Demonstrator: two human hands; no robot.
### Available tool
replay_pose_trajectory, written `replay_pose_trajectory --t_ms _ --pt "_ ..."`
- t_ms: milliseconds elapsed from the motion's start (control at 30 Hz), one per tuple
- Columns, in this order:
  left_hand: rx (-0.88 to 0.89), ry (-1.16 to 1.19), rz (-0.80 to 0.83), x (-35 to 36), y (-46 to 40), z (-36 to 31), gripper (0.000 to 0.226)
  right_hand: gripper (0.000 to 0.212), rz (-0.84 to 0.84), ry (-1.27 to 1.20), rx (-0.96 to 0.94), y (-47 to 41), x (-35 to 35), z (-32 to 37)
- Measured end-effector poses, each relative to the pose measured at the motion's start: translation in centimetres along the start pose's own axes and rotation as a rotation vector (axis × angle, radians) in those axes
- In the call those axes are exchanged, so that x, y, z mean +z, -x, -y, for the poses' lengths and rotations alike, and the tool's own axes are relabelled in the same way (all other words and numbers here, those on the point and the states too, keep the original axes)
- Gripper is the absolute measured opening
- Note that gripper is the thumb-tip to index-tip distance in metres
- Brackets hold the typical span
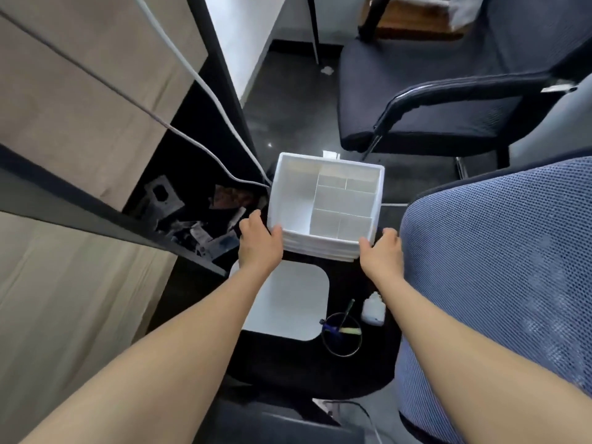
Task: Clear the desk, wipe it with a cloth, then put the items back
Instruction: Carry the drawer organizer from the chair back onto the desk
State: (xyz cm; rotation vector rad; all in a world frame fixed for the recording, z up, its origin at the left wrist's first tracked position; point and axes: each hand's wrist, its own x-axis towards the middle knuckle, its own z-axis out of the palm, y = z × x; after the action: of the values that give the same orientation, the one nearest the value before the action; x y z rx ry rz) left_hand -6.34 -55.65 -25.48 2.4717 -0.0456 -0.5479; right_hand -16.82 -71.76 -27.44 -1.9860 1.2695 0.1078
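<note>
A white plastic organizer box point(326, 187) with several empty compartments sits low in front of me, over the far edge of a black chair seat point(288, 360). My left hand point(259, 243) grips its near left corner, thumb over the rim. My right hand point(381, 251) holds its near right corner. On the black seat lie a white rounded-square pad point(288, 302), a black mesh pen cup point(341, 334) with pens in it, and a small white bottle point(373, 309).
A beige desk point(80, 100) fills the left, with cables point(192, 75) running down its edge and clutter point(198, 219) in the dark space below. A blue mesh chair back point(496, 290) stands at right. A dark office chair point(432, 100) is behind, on a dark floor.
</note>
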Motion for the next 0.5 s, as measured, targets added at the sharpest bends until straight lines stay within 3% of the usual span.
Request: replay_pose_trajectory --t_ms 200,367,500 --pt "-0.131 0.143 0.049 2.4 -4.8 0.5 0.059 0.06 0.133 -0.213 0.07 -4.2 2.4 -1.5" --pt "-0.13 0.279 0.007 3.4 -6.5 0.1 0.033 0.031 0.087 -0.223 0.068 -5.5 2.9 -1.7" --pt "-0.131 0.273 -0.045 3.1 -6.4 -0.2 0.022 0.024 0.045 -0.189 0.045 -5.4 1.9 -1.1"
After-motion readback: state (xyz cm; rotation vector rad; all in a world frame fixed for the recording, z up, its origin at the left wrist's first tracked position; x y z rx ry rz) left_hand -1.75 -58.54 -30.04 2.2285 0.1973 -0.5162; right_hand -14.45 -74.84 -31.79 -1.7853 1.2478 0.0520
